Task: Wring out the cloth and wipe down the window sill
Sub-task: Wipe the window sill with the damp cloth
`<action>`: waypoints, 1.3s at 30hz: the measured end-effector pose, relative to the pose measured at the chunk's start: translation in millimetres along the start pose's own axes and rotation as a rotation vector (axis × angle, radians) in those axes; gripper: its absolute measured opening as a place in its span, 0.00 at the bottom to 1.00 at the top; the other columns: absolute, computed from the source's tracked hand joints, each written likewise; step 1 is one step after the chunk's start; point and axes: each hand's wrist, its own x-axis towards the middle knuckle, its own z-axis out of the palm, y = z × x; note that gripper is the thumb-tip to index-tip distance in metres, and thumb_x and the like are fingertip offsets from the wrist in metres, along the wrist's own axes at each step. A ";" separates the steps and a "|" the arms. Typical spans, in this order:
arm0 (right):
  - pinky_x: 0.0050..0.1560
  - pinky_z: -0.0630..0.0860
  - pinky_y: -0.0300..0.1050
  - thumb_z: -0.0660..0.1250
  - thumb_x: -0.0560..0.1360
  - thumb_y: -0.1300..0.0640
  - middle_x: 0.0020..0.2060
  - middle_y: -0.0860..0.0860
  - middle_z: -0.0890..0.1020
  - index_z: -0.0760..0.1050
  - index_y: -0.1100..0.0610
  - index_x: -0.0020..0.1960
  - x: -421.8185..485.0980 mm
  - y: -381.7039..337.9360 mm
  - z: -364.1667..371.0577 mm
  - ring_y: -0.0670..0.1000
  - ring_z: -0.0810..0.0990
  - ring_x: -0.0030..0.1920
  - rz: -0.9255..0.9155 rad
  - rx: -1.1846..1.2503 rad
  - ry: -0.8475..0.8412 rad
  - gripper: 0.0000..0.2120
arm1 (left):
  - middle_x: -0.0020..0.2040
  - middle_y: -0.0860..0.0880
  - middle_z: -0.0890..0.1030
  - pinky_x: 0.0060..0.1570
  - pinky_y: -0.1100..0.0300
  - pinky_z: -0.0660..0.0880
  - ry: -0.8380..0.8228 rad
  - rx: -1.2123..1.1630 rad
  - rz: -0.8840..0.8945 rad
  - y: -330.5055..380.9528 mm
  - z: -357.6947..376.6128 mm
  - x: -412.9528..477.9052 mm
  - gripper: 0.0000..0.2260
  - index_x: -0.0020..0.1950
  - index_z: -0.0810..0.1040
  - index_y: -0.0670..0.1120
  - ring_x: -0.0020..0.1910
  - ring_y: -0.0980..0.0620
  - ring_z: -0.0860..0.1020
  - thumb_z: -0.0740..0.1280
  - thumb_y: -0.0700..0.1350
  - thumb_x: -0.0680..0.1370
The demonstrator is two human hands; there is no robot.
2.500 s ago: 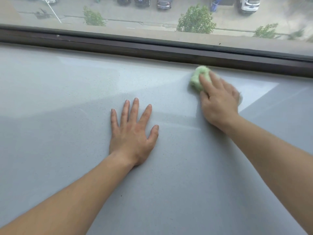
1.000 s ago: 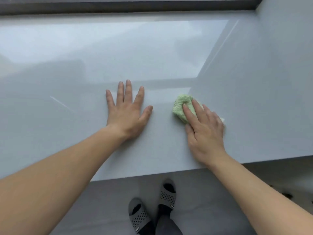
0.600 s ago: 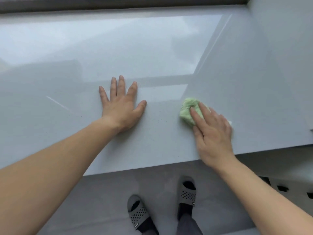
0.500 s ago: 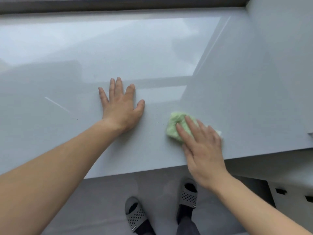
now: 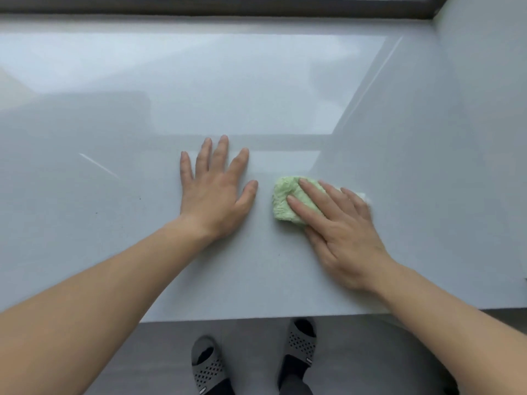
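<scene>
A folded light-green cloth (image 5: 283, 201) lies on the wide grey window sill (image 5: 199, 81). My right hand (image 5: 336, 232) presses flat on top of the cloth, fingers stretched over it, covering its right part. My left hand (image 5: 216, 192) rests palm down on the sill just left of the cloth, fingers spread, holding nothing. A thumb's width of bare sill separates the left thumb from the cloth.
The dark window frame (image 5: 228, 5) runs along the far edge of the sill. A grey side wall (image 5: 484, 109) rises at the right. The sill's near edge (image 5: 256, 316) drops to a grey floor, where my feet in grey slippers (image 5: 299, 346) stand.
My right hand has dragged the cloth from the far window frame toward the near part of the sill and now sweeps it left, close to my left hand. The left hand stays planted.
</scene>
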 end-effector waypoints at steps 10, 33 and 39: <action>0.75 0.42 0.52 0.51 0.80 0.49 0.79 0.42 0.52 0.55 0.39 0.77 94.3 33.1 -15.6 0.52 0.50 0.78 0.057 0.035 0.076 0.25 | 0.80 0.50 0.53 0.73 0.39 0.36 0.114 -0.251 -0.196 21.0 -2.6 50.9 0.20 0.71 0.66 0.56 0.79 0.51 0.46 0.56 0.54 0.80; 0.75 0.45 0.56 0.49 0.82 0.46 0.79 0.45 0.54 0.55 0.39 0.77 302.4 100.4 -49.0 0.55 0.53 0.77 -0.004 -0.005 0.112 0.23 | 0.80 0.48 0.40 0.73 0.39 0.38 0.062 0.046 -0.208 56.9 3.7 121.6 0.31 0.79 0.44 0.57 0.78 0.47 0.36 0.43 0.65 0.77; 0.72 0.52 0.52 0.52 0.81 0.48 0.78 0.44 0.59 0.59 0.40 0.76 310.6 175.9 -76.0 0.56 0.60 0.75 0.112 0.010 0.184 0.24 | 0.80 0.48 0.40 0.73 0.39 0.38 0.042 0.049 -0.204 57.2 0.5 122.1 0.31 0.79 0.43 0.57 0.78 0.47 0.35 0.42 0.65 0.77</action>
